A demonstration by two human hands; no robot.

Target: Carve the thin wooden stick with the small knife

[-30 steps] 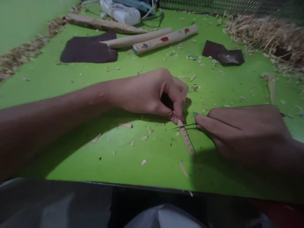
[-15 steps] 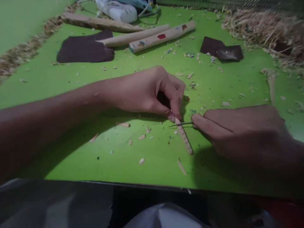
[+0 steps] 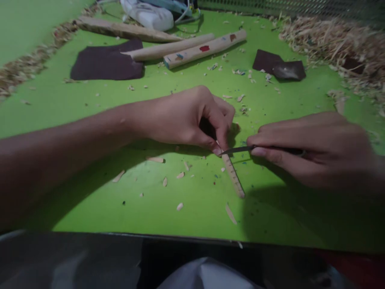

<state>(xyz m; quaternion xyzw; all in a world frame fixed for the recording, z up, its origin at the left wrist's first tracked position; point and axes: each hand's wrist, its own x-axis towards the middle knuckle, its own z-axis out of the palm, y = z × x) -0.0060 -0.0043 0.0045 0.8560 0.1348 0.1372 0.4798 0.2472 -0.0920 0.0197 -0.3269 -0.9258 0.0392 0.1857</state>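
Note:
My left hand [image 3: 198, 120] pinches the far end of a thin wooden stick [image 3: 233, 176] between thumb and forefinger. Short dark marks run across the stick, which lies slanted on the green table [image 3: 114, 208]. In my right hand [image 3: 309, 150] is a knife [image 3: 239, 149] with a narrow dark blade. Its tip points left and lies over the stick close to my left thumb; whether the edge touches the wood I cannot tell. Part of the knife's handle is hidden by my fingers.
Pale wood chips [image 3: 180, 175] lie scattered around the stick. Farther back are a painted wooden rod [image 3: 207, 49], a plain rod [image 3: 171, 49], dark sandpaper [image 3: 105, 62] and smaller sandpaper pieces [image 3: 278, 66]. A shavings heap [image 3: 327, 40] fills the back right; a white plug [image 3: 153, 16] sits behind.
My right hand has risen and turned, so the knife blade now shows more of its flat side and sits nearer my left thumb. My left hand and the stick have barely moved.

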